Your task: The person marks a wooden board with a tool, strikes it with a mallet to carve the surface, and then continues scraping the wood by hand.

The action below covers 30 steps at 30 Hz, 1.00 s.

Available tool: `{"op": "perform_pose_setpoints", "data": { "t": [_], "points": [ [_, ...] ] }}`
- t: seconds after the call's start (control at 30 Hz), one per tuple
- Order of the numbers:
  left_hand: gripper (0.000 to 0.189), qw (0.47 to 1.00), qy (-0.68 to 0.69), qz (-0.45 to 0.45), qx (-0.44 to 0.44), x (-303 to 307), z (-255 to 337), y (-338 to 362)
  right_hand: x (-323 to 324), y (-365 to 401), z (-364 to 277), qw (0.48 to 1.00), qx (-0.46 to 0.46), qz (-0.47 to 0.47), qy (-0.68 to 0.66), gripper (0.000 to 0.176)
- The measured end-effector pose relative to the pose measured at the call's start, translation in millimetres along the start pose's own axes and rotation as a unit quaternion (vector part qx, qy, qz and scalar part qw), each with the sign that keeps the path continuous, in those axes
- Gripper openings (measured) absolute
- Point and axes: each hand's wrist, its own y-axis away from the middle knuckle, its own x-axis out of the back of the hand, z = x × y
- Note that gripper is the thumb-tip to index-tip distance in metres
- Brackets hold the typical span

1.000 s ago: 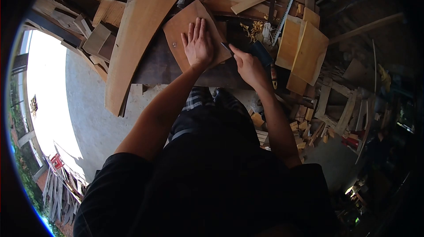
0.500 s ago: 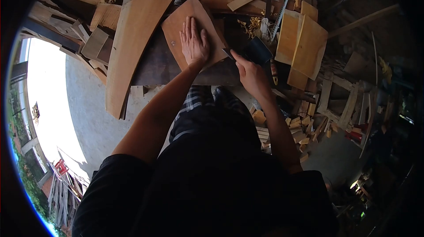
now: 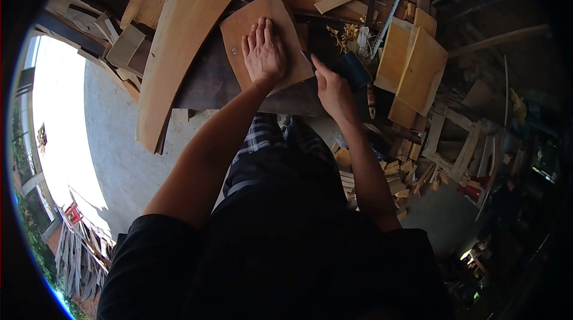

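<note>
A flat reddish-brown wooden panel point(image 3: 236, 39) lies on the dark workbench point(image 3: 203, 84). My left hand point(image 3: 263, 57) rests flat on it, fingers stretched out. At the panel's right edge, my right hand point(image 3: 334, 90) is closed round a dark blade-like tool point(image 3: 308, 58), its index finger extended along it. The tool's tip is at the panel's edge; its handle is hidden in the hand. Just right of that hand sits a dark cylindrical object point(image 3: 352, 71). A long curved wooden board point(image 3: 185, 39) lies to the left of the panel.
Yellowish wooden panels point(image 3: 415, 69) are stacked at the right, beside a saw blade point(image 3: 390, 18) and a wooden-handled tool point(image 3: 371, 102). Wood shavings point(image 3: 344, 36) lie behind. Offcuts point(image 3: 406, 171) cover the floor at lower right; more wood pieces point(image 3: 128, 51) are piled left.
The camera view has shifted slightly. My right hand and the tool have moved a little up along the panel's right edge. My left hand remains flat on the panel.
</note>
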Motion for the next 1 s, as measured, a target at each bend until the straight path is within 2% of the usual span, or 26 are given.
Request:
{"op": "perform_pose_setpoints", "data": {
  "t": [0.2,0.33,0.43,0.53,0.63,0.77,1.0],
  "points": [
    [0.054,1.0,0.006,-0.009,0.013,3.2,0.2,-3.7,23.8,35.6,-1.3,1.0,0.006,-0.031,0.004,0.039],
    [0.055,1.0,0.003,-0.012,0.009,3.6,1.6,-2.3,14.4,-1.5,-7.2,0.998,-0.032,-0.043,0.036,0.039],
    [0.054,1.0,0.014,-0.012,0.013,2.9,1.2,-3.9,23.4,9.2,-12.5,0.995,-0.046,-0.069,0.05,0.039],
    [0.054,1.0,0.002,-0.015,0.007,1.6,-0.3,-2.7,29.5,27.0,-5.5,0.998,-0.002,-0.054,0.041,0.039],
    [0.054,1.0,-0.009,-0.016,0.017,1.7,0.3,-5.6,34.1,12.6,-16.6,0.994,-0.036,-0.077,0.063,0.04],
    [0.054,1.0,0.001,-0.008,0.012,-1.4,1.9,-11.0,33.1,19.5,-13.2,0.998,-0.014,-0.049,0.047,0.039],
    [0.056,1.0,0.0,-0.018,0.018,1.6,-0.8,-7.3,30.0,13.6,-10.9,0.998,-0.028,-0.052,0.03,0.039]
  ]
}}
